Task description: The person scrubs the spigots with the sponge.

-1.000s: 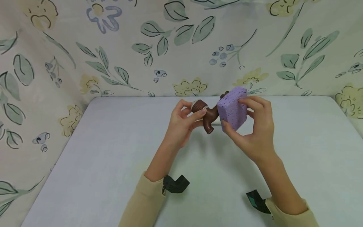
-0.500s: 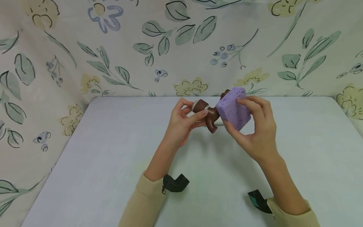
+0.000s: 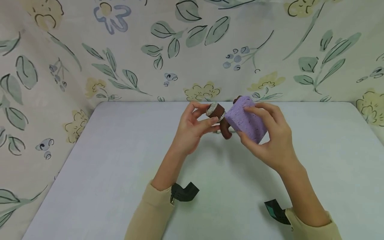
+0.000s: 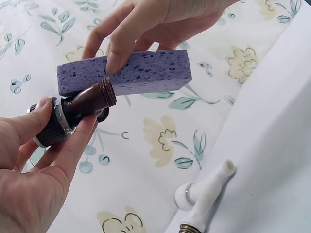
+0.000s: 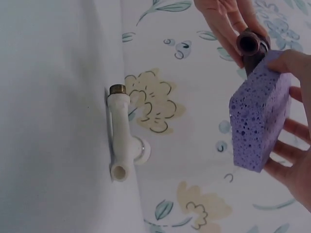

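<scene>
My left hand (image 3: 190,130) holds a brown faucet (image 3: 225,130) by its ribbed, silver-rimmed knob (image 3: 219,111), between thumb and fingers. A purple sponge (image 3: 247,120) is gripped in my right hand (image 3: 274,143), thumb below and fingers over its upper side. In the left wrist view the sponge (image 4: 126,73) lies along the faucet body (image 4: 90,102), whose threaded end points away from the left hand. The right wrist view shows the faucet's round open mouth (image 5: 249,43) just above the sponge (image 5: 257,114). Both things are up off the table, and the sponge hides part of the faucet in the head view.
A white faucet (image 5: 121,131) with a brass-coloured threaded end lies at the table's far edge, mostly hidden behind the hands in the head view. Floral cloth (image 3: 192,50) hangs behind the white table (image 3: 120,150). Black pieces (image 3: 185,192) stick out from both sleeve cuffs.
The brown faucet has turned in my left hand, so its knob's silver end now shows. The sponge has tilted and shifted slightly lower along it.
</scene>
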`<state>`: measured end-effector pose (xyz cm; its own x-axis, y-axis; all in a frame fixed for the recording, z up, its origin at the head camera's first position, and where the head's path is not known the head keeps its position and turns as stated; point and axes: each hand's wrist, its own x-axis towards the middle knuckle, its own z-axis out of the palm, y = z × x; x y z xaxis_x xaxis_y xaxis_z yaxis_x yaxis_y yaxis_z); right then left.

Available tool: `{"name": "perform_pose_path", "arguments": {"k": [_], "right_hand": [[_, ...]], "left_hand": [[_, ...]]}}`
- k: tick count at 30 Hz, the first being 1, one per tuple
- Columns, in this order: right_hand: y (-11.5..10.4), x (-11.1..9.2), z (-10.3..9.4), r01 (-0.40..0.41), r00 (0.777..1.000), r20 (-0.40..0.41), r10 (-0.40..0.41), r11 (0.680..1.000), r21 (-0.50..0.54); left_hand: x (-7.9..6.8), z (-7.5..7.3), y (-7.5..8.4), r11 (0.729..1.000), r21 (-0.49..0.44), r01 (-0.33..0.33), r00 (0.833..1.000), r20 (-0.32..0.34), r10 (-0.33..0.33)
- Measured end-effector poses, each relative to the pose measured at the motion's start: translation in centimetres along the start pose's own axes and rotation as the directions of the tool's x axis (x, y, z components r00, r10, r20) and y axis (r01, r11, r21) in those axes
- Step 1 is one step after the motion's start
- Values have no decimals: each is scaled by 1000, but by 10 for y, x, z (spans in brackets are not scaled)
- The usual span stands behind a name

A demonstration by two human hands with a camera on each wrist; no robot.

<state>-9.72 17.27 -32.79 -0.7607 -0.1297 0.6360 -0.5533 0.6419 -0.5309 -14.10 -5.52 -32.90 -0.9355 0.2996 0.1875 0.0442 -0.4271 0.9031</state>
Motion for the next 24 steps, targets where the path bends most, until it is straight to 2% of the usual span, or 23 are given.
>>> {"name": "perform_pose_path", "arguments": {"k": [4, 9, 16, 21, 24], "right_hand": [[-2, -1, 0, 25, 998, 61, -27, 999, 44], [-3, 0, -1, 33, 998, 42, -35, 998, 46], [-5, -1, 3, 56, 996, 61, -62, 993, 100], [-6, 0, 2, 24, 999, 30, -26, 998, 61], [-6, -1, 1, 16, 999, 50, -20, 996, 82]], "left_hand": [[1, -3, 0, 1000, 3, -2, 1000, -6, 2], [1, -5, 0, 1000, 9, -8, 1000, 13, 8], [1, -7, 0, 1000, 14, -14, 1000, 11, 14], [1, -6, -1, 999, 32, -7, 999, 36, 6], [1, -6, 0, 999, 33, -2, 1000, 27, 1]]}}
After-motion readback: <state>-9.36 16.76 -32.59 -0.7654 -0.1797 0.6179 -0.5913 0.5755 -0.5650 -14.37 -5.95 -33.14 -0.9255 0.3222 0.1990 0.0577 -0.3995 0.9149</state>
